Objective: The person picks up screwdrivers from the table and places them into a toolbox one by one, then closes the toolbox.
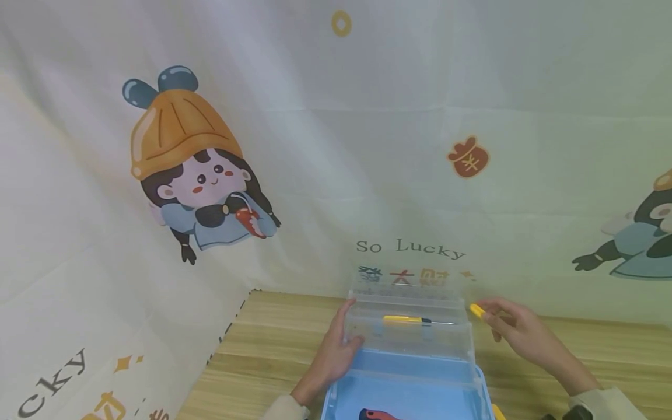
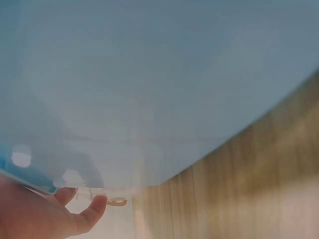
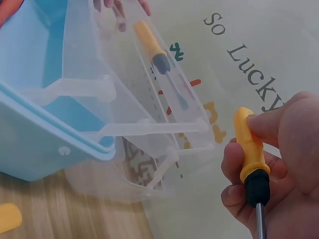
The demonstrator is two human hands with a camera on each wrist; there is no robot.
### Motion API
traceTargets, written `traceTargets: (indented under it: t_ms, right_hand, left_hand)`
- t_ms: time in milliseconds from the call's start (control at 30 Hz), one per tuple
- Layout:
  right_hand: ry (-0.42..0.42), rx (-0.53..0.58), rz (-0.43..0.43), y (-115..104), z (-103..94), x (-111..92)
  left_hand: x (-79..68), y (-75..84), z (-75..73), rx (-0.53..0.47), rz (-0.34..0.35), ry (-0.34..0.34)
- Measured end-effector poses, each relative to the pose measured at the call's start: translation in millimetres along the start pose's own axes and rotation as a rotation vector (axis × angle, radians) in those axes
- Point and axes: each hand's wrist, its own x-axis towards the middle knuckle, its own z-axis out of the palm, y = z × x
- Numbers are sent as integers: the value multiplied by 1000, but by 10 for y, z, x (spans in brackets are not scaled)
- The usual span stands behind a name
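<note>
A blue toolbox (image 1: 406, 364) with translucent fold-out trays stands in front of the person. The left hand (image 1: 338, 347) holds the left end of a translucent tray (image 1: 362, 335), thumb at its front and fingers further back. In the right wrist view, the right hand (image 3: 294, 149) grips a screwdriver (image 3: 252, 149) by its yellow handle, the black collar and metal shaft pointing down. This hand is just right of the trays in the head view. Another yellow-and-black screwdriver (image 1: 406, 319) lies lengthwise in the tray.
Inside the box's lower bin is a red-and-black handle (image 1: 378, 415). A yellow object (image 3: 9, 217) lies on the wooden table (image 1: 283, 332) to the right of the box. Behind the table hangs a printed cloth (image 1: 315, 175), close to the trays.
</note>
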Motion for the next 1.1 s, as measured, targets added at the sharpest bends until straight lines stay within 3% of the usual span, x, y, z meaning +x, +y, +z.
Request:
traceTargets:
  t_ms: [167, 567, 933, 1100]
  right_hand:
    - [5, 4, -26, -20, 3, 17]
    - [-15, 20, 8, -87, 5, 78]
    - [-6, 38, -80, -116, 76, 190]
    - [-12, 22, -75, -119, 104, 235]
  left_hand:
    - [-9, 11, -2, -8, -6, 1]
    - [-6, 19, -3, -13, -14, 0]
    - [-3, 25, -6, -21, -24, 0]
    - [-2, 22, 3, -19, -25, 1]
